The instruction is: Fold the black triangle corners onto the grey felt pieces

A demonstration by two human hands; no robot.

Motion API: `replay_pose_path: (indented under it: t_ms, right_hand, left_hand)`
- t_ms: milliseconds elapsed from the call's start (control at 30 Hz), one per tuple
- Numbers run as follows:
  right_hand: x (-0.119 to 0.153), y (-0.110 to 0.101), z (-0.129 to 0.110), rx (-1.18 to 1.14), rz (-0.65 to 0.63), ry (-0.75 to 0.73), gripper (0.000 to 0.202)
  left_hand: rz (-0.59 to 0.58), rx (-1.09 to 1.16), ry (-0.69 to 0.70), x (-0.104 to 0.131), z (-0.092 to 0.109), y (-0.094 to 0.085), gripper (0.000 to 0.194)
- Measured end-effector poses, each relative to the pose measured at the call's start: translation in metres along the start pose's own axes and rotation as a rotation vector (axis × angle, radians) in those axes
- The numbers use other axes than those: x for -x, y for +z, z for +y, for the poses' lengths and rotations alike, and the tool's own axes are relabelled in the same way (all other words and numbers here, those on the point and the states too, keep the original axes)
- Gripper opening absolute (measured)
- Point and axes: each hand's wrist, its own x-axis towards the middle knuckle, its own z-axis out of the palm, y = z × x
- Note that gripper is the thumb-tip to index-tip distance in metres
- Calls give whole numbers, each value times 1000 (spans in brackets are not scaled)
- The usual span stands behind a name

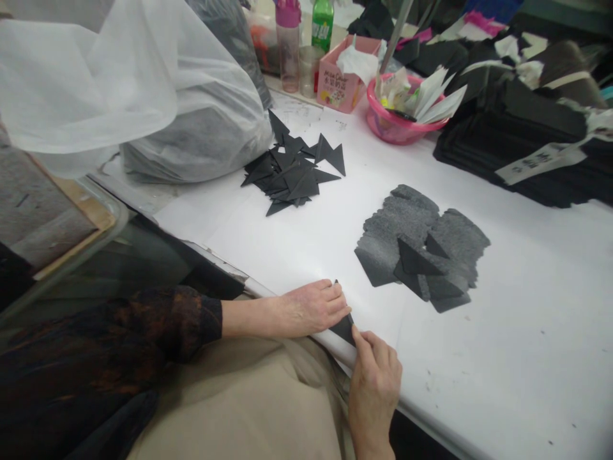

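Observation:
At the table's front edge lies a small dark piece of sheet material point(343, 328), its kind hard to tell, with a narrow edge standing along its far side. My left hand point(313, 309) is closed over it, fingers curled and pressing down. With thumb and forefinger, my right hand point(377, 377) pinches its near right end. Both hands partly cover the piece. Beyond them, grey fuzzy-faced pieces point(407, 217) lie in overlapping rows, with a few smooth black pieces point(417, 260) on top. Farther left is a loose heap of black pointed pieces point(292, 176).
A large plastic bag point(201, 137) bulges over the table's left side. At the back stand a pink-capped bottle point(288, 48), a green bottle point(322, 25), a pink box point(347, 76) and a pink basket point(402, 131). Stacked black sheets point(517, 137) fill the far right.

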Motion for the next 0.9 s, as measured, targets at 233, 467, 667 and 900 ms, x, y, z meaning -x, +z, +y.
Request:
replay_pose_path:
  t_ms: [233,467,667,900]
  right_hand:
    - [4,-6,-1,8,71,18,23]
    - [10,-7,4,24,77,-1,19]
    - [13,-10,2,18,87,14,18]
    - [12,-12,0,33,103,35,14]
  left_hand:
    - [-9,10,53,-3,5,7,17]
    - [12,-83,54,-2,16,3,18]
    - [-11,-12,70,-4,18,10,18]
    - [17,-2,93,-6,24,10,18]
